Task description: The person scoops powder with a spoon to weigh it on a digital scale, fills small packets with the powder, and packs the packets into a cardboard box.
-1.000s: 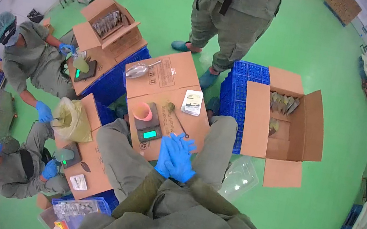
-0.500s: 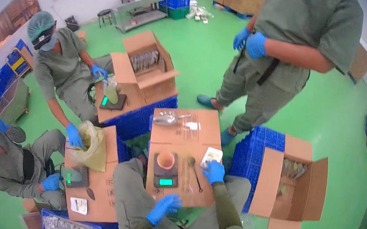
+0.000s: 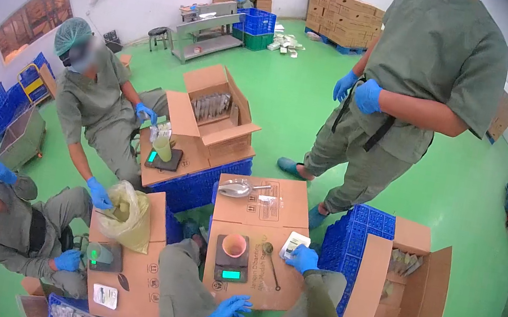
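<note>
My right hand (image 3: 303, 259), in a blue glove, rests at the lower edge of a white labelled packet (image 3: 294, 246) on the cardboard surface (image 3: 231, 219); its fingers are bent over the packet. Near the front edge of the cardboard, my left hand (image 3: 229, 312) hovers over my lap with nothing in it, fingers apart. A pink cup (image 3: 234, 245) stands on a dark scale (image 3: 231, 266) with a lit green display. Between scale and packet lies a long-handled spoon (image 3: 272, 267). A metal scoop (image 3: 237, 188) lies farther back.
An open carton (image 3: 404, 290) with pouches stands at right beside blue crates (image 3: 353, 240). Two seated co-workers (image 3: 99, 94) (image 3: 19, 219) are at left, near a yellowish bag (image 3: 128, 218) and another pouch-filled carton (image 3: 221, 112). A standing person (image 3: 410, 84) is beyond the crates.
My hands, clasped a second earlier, have separated; the right one has reached the white packet. The view has tilted upward, showing more of the room. The standing person's hands are lower at the waist.
</note>
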Motion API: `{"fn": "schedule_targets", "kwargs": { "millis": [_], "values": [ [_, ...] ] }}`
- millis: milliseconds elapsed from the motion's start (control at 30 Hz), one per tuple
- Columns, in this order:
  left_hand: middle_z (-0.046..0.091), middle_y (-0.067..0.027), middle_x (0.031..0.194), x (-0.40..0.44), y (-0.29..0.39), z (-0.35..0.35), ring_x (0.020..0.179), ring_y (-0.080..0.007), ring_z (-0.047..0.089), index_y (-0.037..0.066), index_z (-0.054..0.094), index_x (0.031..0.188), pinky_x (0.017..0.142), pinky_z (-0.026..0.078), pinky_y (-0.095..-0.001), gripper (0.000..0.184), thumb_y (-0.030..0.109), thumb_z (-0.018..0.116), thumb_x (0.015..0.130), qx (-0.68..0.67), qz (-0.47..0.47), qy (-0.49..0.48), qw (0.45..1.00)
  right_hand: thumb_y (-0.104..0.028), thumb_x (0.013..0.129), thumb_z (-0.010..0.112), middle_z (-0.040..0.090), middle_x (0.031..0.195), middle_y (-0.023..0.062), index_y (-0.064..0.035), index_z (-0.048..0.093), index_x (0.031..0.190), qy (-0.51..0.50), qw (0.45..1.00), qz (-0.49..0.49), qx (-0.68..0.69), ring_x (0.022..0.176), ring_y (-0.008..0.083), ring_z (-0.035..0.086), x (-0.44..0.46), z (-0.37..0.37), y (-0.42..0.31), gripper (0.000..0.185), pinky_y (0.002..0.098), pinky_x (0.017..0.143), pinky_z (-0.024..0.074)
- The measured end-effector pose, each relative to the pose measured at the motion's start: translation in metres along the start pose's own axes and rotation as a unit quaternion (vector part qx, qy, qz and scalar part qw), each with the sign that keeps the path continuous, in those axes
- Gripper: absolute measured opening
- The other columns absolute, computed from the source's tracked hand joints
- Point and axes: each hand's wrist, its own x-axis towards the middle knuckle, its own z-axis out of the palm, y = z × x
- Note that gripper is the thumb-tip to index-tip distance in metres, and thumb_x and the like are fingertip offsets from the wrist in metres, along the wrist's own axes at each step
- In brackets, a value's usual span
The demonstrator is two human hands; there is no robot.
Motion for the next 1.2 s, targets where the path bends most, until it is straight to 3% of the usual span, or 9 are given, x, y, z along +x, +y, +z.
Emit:
{"fn": "schedule_targets", "kwargs": {
  "millis": [100, 400, 500, 600, 833, 967, 1100, 1200],
  "values": [
    [0.062, -0.0117, 0.134, 0.005, -0.002, -0.008, 0.119, -0.0238, 0.063, 0.006, 0.049, 0.145, 0.095, 0.051, -0.0363, 0.047, 0.037, 0.047, 0.108, -0.011, -0.014, 0.025, 1.0, -0.058, 0.067, 0.083, 0.072, 0.099, 0.009, -0.0197, 0.079, 0.093, -0.006, 1.0, -0.002, -0.002, 0.088, 0.0352, 0.071, -0.003, -0.006, -0.005, 0.046, 0.0442, 0.081, 0.0573],
    [0.063, -0.0133, 0.134, 0.013, -0.001, -0.027, 0.118, -0.0256, 0.065, 0.006, 0.05, 0.143, 0.093, 0.052, -0.0365, 0.049, 0.04, 0.047, 0.108, -0.018, -0.023, 0.047, 0.998, -0.058, 0.074, 0.078, 0.071, 0.092, 0.0109, -0.02, 0.078, 0.085, 0.012, 0.999, 0.035, 0.005, 0.08, 0.0334, 0.071, 0.002, 0.006, -0.004, 0.04, 0.0442, 0.077, 0.0576],
    [0.063, -0.0133, 0.133, 0.015, -0.009, -0.033, 0.117, -0.0256, 0.065, 0.006, 0.05, 0.143, 0.092, 0.052, -0.0361, 0.05, 0.04, 0.048, 0.107, -0.022, -0.015, 0.046, 0.999, -0.052, 0.08, 0.073, 0.071, 0.091, 0.0112, -0.0197, 0.079, 0.083, 0.022, 0.999, -0.024, -0.002, 0.08, 0.033, 0.071, 0.003, 0.022, 0.008, 0.033, 0.0449, 0.074, 0.0569],
    [0.065, -0.0129, 0.13, 0.015, -0.013, -0.033, 0.115, -0.025, 0.066, 0.006, 0.051, 0.142, 0.091, 0.052, -0.0351, 0.048, 0.038, 0.051, 0.107, -0.009, -0.015, 0.055, 0.998, -0.041, 0.084, 0.071, 0.069, 0.09, 0.0115, -0.0163, 0.075, 0.08, 0.06, 0.997, -0.04, -0.027, 0.079, 0.0336, 0.069, -0.004, 0.024, 0.004, 0.025, 0.0476, 0.069, 0.0544],
    [0.069, -0.0131, 0.118, 0.011, 0.002, -0.022, 0.108, -0.021, 0.068, -0.001, 0.056, 0.135, 0.094, 0.053, -0.0347, 0.038, 0.023, 0.053, 0.106, 0.088, 0.022, 0.027, 0.996, -0.023, 0.087, 0.068, 0.064, 0.081, 0.0101, -0.0128, 0.063, 0.085, 0.316, 0.948, 0.03, -0.022, 0.074, 0.0338, 0.063, -0.054, -0.052, -0.014, 0.011, 0.0472, 0.067, 0.0472],
    [0.07, -0.0106, 0.109, 0.01, 0.04, 0.0, 0.102, -0.0172, 0.067, -0.002, 0.06, 0.129, 0.091, 0.053, -0.0315, 0.036, 0.023, 0.058, 0.104, 0.107, 0.073, 0.016, 0.991, -0.017, 0.088, 0.067, 0.063, 0.079, 0.0096, -0.0116, 0.061, 0.083, 0.346, 0.937, 0.027, 0.037, 0.072, 0.0333, 0.061, -0.096, -0.105, -0.032, 0.01, 0.0456, 0.066, 0.0469],
    [0.07, -0.0087, 0.103, 0.022, 0.035, 0.01, 0.096, -0.0141, 0.065, -0.003, 0.062, 0.126, 0.088, 0.052, -0.0295, 0.035, 0.023, 0.06, 0.103, 0.119, 0.124, -0.001, 0.985, -0.016, 0.084, 0.068, 0.06, 0.075, 0.0094, -0.0108, 0.058, 0.079, 0.382, 0.922, -0.031, -0.045, 0.069, 0.032, 0.059, -0.077, -0.099, -0.024, 0.013, 0.0448, 0.065, 0.0456],
    [0.07, -0.0081, 0.105, 0.013, 0.04, 0.02, 0.096, -0.0136, 0.065, -0.003, 0.063, 0.126, 0.089, 0.052, -0.0295, 0.034, 0.022, 0.06, 0.103, 0.151, 0.094, 0.005, 0.984, -0.017, 0.082, 0.068, 0.06, 0.075, 0.0097, -0.0112, 0.058, 0.078, 0.302, 0.941, -0.062, -0.139, 0.069, 0.0307, 0.059, -0.036, -0.066, -0.016, 0.012, 0.0441, 0.064, 0.0456]
  ]
}}
